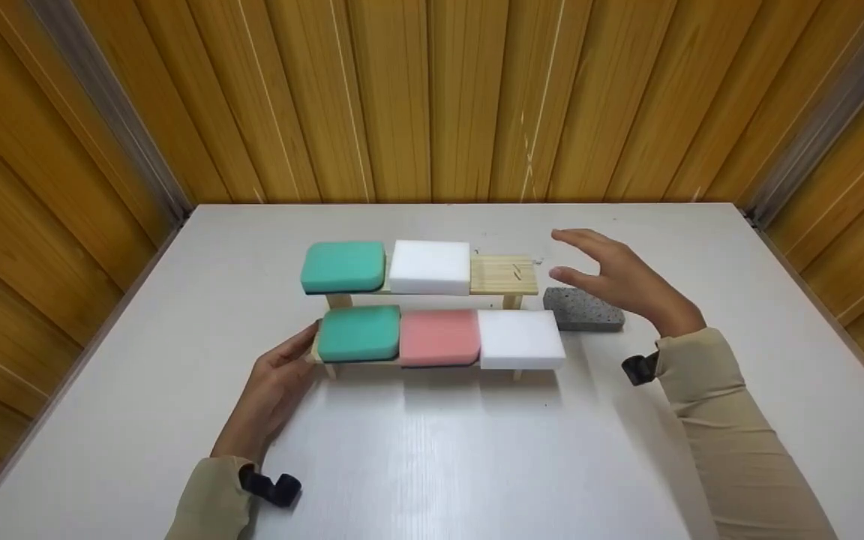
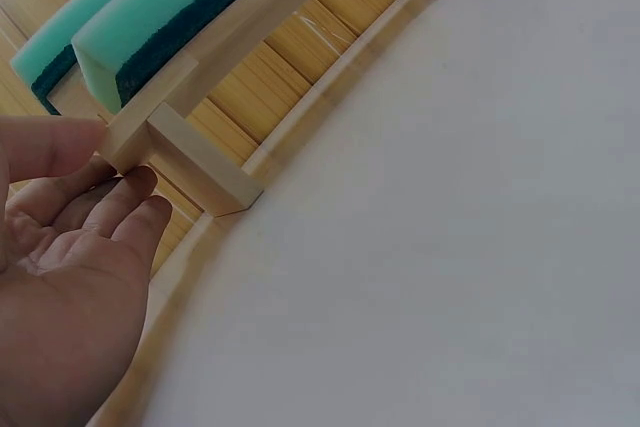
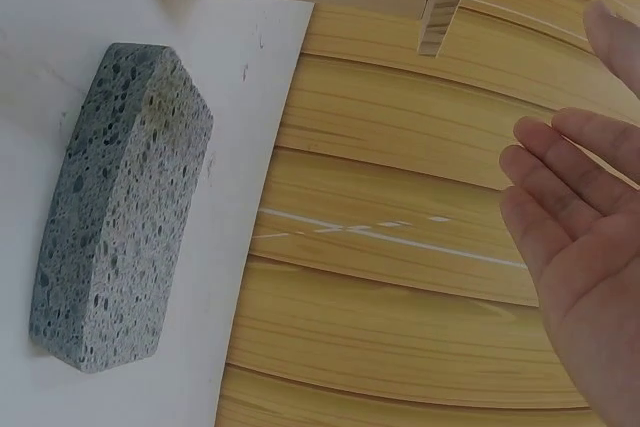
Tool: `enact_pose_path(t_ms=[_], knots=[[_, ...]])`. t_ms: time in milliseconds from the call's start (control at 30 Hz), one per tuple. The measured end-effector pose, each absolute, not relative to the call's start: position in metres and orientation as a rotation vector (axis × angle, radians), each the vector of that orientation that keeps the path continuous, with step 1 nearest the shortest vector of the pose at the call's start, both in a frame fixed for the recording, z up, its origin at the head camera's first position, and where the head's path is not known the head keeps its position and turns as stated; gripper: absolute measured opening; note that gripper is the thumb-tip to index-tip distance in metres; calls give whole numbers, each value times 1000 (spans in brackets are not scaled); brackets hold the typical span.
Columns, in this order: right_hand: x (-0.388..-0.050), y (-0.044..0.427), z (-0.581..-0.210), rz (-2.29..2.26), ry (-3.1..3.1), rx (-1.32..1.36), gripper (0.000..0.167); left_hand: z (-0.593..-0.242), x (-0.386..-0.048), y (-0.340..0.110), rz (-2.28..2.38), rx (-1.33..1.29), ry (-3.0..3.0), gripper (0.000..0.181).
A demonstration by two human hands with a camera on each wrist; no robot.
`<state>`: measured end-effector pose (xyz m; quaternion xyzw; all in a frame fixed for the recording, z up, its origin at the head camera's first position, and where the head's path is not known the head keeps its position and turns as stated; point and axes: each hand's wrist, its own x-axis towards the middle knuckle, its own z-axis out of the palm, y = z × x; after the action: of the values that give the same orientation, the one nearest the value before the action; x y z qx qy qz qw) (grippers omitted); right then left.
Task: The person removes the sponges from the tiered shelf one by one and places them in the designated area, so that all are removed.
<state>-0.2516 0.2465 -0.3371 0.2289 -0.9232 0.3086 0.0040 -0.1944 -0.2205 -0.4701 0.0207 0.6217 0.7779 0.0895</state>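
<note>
My left hand [image 1: 271, 390] pinches the left end of the front shelf on a wooden rack [image 2: 205, 162], thumb above and fingers below. On that front row sit a green sponge [image 1: 359, 332], a pink sponge [image 1: 439, 336] and a white sponge [image 1: 522, 339], side by side. Behind, the rear shelf [image 1: 507, 274] carries another green sponge [image 1: 343, 265] and another white sponge [image 1: 430, 266]; its right end is bare wood. My right hand [image 1: 623, 281] hovers right of the rack, thumb and fingers spread, holding nothing. Below it lies a grey pumice stone [image 3: 125, 207].
The rack stands on a white table [image 1: 417, 465]. Wood-patterned panels [image 1: 469, 97] rise behind the table and along both sides. The pumice stone lies close by the rack's right end.
</note>
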Motion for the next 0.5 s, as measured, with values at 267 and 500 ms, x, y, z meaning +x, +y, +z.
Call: enact_pose_path(t_ms=[267, 500], knots=[[-253, 231, -330, 932, -2893, 781, 65, -468, -193, -220, 2342, 68, 1807, 59], [-257, 217, -328, 934, -2893, 824, 68, -469, -194, -219, 2362, 63, 1772, 59]])
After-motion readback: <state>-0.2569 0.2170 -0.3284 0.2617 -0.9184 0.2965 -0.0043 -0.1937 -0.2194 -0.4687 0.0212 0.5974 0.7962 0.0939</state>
